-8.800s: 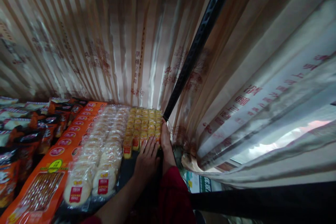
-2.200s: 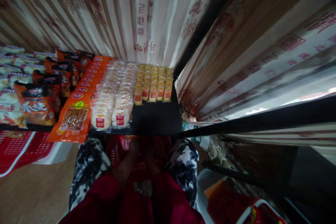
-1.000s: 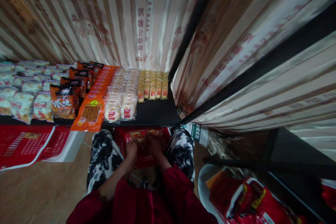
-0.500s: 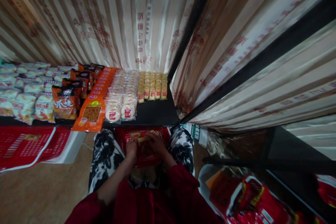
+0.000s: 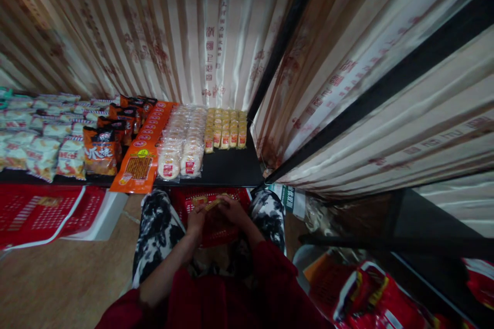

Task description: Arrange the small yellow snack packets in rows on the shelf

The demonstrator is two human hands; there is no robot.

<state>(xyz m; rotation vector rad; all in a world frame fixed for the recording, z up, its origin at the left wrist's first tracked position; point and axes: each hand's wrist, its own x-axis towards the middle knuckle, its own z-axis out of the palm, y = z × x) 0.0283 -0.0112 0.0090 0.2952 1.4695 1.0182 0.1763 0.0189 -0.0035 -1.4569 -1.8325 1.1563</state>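
And here we are at the shelf (image 5: 235, 167), the person seated close up to it, a red basket (image 5: 216, 236) between the knees; the left hand (image 5: 196, 220) has its fingers wrapped round one end of a small yellow pack (image 5: 212, 205), and the right hand (image 5: 234, 212) is closed on the other end, the pack held just over the basket, below the shelf's front edge; whether a second pack is tucked in there, I can't tell from here!

Now look at the shelf: pale bags (image 5: 41, 158) at the left, then orange bags (image 5: 98, 151), then orange strips (image 5: 138, 167), then two columns of round cakes (image 5: 169, 164), all of them reaching the front edge; those stretches look done to me; next come the yellow rows (image 5: 226, 131), five columns side by side, neat, labels facing out, but stopping well short of that edge, the leftmost column poking a touch further forward; I'd call this block part-way along, its front portion left over; at least one more yellow piece (image 5: 199, 200) shows in the basket, just beyond the left hand; how many lie deeper, the gloom hides!
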